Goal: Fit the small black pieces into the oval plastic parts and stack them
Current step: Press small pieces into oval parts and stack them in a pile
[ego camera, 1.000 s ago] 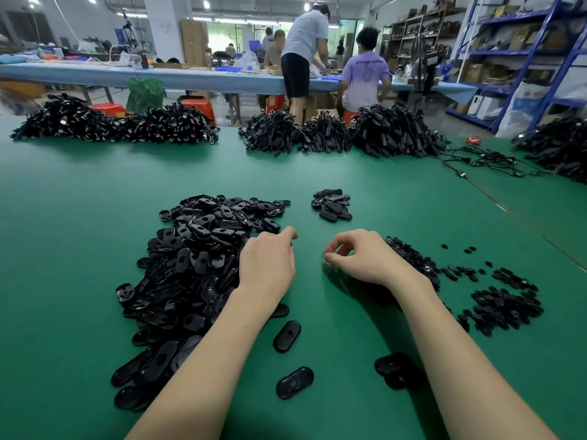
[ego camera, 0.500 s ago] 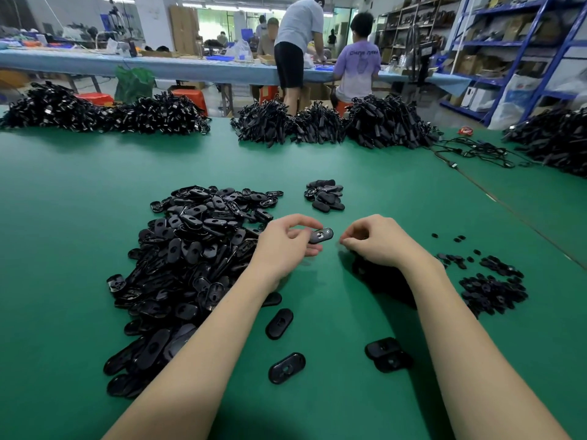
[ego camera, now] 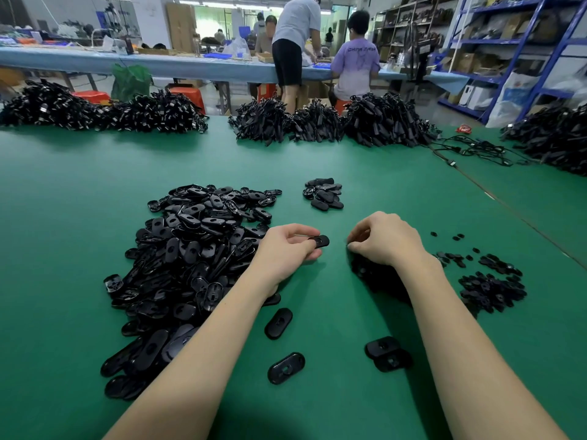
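Green table — left hand pinches oval part.

Person, head view: two bare forearms entering from the lower frame edge; left hand and right hand ungloved; no sleeves, rings or watch visible.

right hand contents: fingertips curled under the palm, anything pinched there hidden.
oval part in left hand: near half covered by thumb and fingers, far end only visible.
heap of oval parts: near edge covered by left forearm.
small black pieces: partly behind right wrist and in its shadow; shapes too small to tell.
far bundles: cut off by right frame edge.
shirt lettering: too blurred to read.
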The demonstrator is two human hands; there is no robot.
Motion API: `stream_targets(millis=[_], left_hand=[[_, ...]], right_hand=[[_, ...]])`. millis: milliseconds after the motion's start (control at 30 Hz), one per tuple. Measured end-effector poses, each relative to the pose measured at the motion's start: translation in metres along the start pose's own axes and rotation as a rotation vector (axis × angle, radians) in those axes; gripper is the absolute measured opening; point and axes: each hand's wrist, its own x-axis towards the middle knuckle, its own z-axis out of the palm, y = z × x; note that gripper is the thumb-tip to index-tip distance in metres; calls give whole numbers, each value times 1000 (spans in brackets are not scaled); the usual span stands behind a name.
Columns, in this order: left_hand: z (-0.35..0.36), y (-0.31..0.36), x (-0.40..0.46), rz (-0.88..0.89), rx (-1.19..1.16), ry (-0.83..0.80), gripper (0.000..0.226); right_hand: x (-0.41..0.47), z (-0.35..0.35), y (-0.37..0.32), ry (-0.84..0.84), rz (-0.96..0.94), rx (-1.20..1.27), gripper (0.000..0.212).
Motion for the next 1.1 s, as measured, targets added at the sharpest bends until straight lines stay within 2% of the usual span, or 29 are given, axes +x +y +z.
stream_targets(millis=[200,367,500,700,900,1000,1100], left_hand=[[-2,0,0,-5,-5,0,22],[-5,0,2,-15,-41,-1,24],[-4,0,2,-10,-79,3,28],[-5,4,3,-24,-160,11,36],[-6,4,3,9,-45,37,10],[-8,4,5,17,-19,71,12],[-8,6,4,46,-90,66,20]], right_hand=[[-1,3,2,34,2,91,7],[-2,-1,-6,-61,-42,689,6],[-5,-1,-12,-126,-48,898,4],[-8,4,-18,-207,-40,959,7],[-7,4,-24,-227,-66,993,7],[-8,6,-25,-212,-59,985,8],[-8,6,-26,-199,-57,963,7]])
